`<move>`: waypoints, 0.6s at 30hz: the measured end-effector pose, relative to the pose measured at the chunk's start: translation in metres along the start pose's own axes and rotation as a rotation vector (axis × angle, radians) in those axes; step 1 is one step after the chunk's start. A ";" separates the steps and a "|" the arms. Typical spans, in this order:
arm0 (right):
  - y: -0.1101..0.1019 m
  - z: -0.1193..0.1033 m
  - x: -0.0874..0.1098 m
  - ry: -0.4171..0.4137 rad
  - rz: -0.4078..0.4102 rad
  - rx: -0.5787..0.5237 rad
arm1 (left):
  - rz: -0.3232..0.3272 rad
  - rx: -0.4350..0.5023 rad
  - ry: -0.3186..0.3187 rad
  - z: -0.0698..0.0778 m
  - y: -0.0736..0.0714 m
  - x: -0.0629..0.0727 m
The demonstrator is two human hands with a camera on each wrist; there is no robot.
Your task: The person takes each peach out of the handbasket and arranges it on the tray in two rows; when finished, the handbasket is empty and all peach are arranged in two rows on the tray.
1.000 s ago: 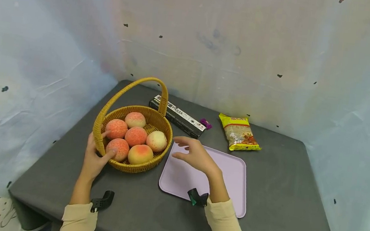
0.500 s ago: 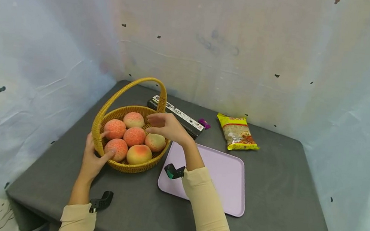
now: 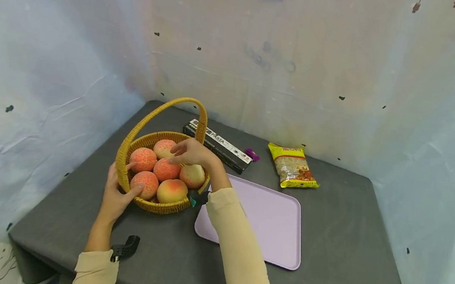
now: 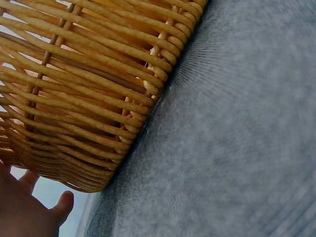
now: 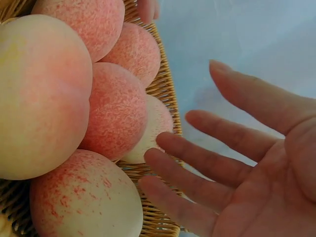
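Observation:
A wicker basket (image 3: 170,208) with a tall arched handle holds several peaches (image 3: 167,169), some deep pink, others pale. At its left side my left hand (image 3: 115,199) grips the rim by the handle's base, thumb over the edge beside a pink peach (image 3: 145,185). In the left wrist view, part of this hand (image 4: 24,210) shows at the lower left, by the woven wall (image 4: 74,98). My right hand (image 3: 196,154) hangs over the basket's right part, above the peaches. The right wrist view shows its fingers spread and apart from the peaches, holding nothing (image 5: 261,177).
A lilac tray (image 3: 268,225) lies right of the basket, under the right forearm. Behind are a black pasta box (image 3: 220,146), a small purple packet (image 3: 252,154) and a yellow food bag (image 3: 293,167). The grey table (image 3: 345,247) meets hanging cloth at the back.
My right hand has moved left from above the tray to over the peaches in the basket. The left hand stays at the basket's rim.

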State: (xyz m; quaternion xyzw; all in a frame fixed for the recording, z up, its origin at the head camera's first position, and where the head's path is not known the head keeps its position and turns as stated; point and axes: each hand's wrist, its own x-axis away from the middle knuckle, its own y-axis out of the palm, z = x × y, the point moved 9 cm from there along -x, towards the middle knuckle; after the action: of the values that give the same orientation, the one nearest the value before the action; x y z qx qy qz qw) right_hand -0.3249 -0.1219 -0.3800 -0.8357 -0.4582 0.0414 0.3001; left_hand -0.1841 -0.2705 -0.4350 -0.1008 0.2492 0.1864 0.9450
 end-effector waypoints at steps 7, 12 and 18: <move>0.005 0.007 -0.013 0.103 -0.019 0.030 | -0.006 -0.023 0.007 0.000 0.000 0.002; 0.012 0.008 -0.021 0.131 -0.020 0.060 | -0.007 -0.019 0.014 0.000 0.000 0.003; 0.018 0.009 -0.032 0.173 0.042 0.109 | -0.003 -0.009 0.017 0.000 -0.001 0.002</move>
State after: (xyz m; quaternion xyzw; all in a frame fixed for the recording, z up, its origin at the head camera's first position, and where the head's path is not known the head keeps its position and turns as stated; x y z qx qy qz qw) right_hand -0.3334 -0.1502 -0.4036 -0.8279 -0.4099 0.0003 0.3828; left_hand -0.1823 -0.2709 -0.4353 -0.1069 0.2560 0.1853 0.9427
